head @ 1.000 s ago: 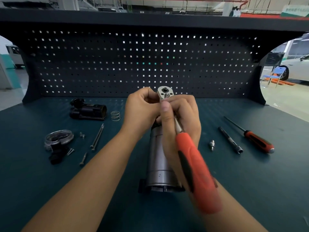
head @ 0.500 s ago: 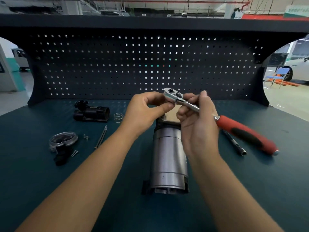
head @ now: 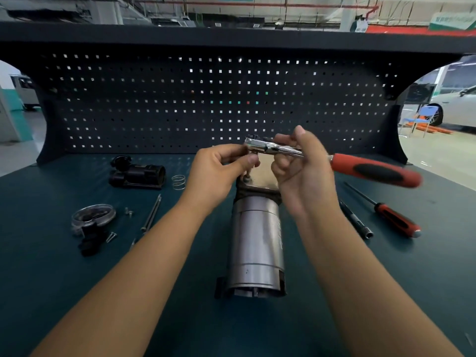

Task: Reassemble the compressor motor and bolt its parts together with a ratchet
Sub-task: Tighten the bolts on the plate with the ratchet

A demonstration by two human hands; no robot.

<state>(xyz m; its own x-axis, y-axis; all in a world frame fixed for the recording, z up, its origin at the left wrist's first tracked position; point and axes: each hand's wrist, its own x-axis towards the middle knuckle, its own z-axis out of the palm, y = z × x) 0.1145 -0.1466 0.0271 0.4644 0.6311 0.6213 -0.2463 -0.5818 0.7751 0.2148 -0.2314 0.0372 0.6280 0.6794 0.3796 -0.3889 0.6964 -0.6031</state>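
The silver cylindrical compressor motor (head: pixel 255 243) lies lengthwise on the green bench, its flat end plate (head: pixel 265 176) facing away from me. The ratchet (head: pixel 373 170), chrome head and red-black handle, is held level above that plate, handle pointing right. My right hand (head: pixel 301 168) grips the chrome shank just behind the head. My left hand (head: pixel 219 168) pinches the socket under the ratchet head, over a bolt (head: pixel 247 178) at the plate's left corner. The socket itself is mostly hidden by my fingers.
Left of the motor lie a black housing (head: pixel 136 173), a spring (head: pixel 178 182), two long bolts (head: pixel 152 212), small screws (head: pixel 128 212) and a clear cap on a black part (head: pixel 92 217). To the right lie an extension bar (head: pixel 356 220) and a red-handled screwdriver (head: pixel 394 217). A pegboard (head: pixel 206 99) backs the bench.
The ratchet handle swung from pointing toward me to pointing right and now lies level. Its head came down over the plate's left corner, and my left fingers moved under the head.
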